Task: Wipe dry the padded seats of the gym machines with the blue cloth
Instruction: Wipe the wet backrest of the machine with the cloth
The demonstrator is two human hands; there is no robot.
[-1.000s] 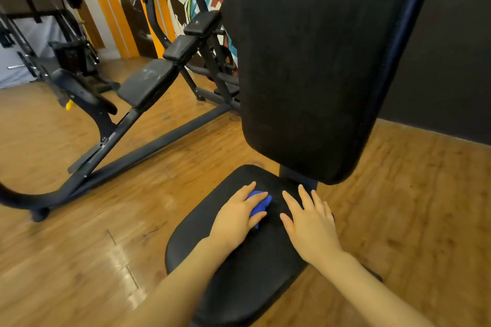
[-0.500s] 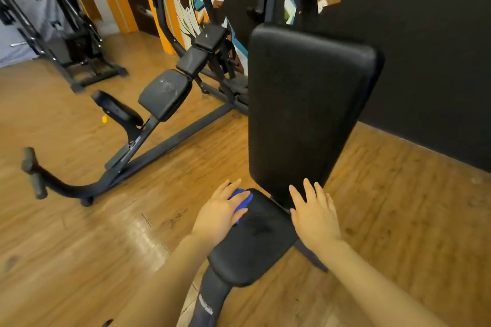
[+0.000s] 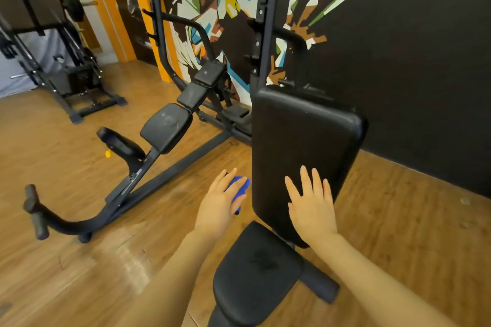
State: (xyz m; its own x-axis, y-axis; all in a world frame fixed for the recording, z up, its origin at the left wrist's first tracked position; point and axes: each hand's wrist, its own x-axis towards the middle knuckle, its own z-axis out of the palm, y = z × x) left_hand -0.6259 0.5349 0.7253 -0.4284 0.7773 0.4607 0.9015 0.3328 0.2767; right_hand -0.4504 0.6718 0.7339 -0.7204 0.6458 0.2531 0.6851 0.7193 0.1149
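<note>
**Blue cloth held off the seat, beside the backrest**

Black padding covers the nearest gym machine: a flat seat (image 3: 259, 271) low in the head view and an upright backrest (image 3: 305, 146) rising behind it. The left hand (image 3: 219, 207) hangs in the air to the left of the backrest, above the wooden floor (image 3: 66, 260) and clear of the seat. Its fingers are curled loosely round the blue cloth (image 3: 239, 188), which is bunched under the palm so that only a blue edge shows past the fingertips. The cloth touches neither the seat nor, as far as can be told, the side of the backrest, though it is just beside that edge.

The right hand (image 3: 310, 207) is spread flat with straight fingers in front of the lower part of the backrest, holding nothing; whether the palm actually presses on the padding cannot be told from this angle. A dull, darker smudge shows on the middle of the seat.

To the left stands a second machine (image 3: 164, 127) with several black pads on a slanted frame and a curved bar ending in a foam roller (image 3: 34, 210). A third rack (image 3: 53, 61) sits in the far left corner. Behind the machines the dark wall (image 3: 411, 48) carries a bright, many-coloured mural (image 3: 225, 8).
</note>
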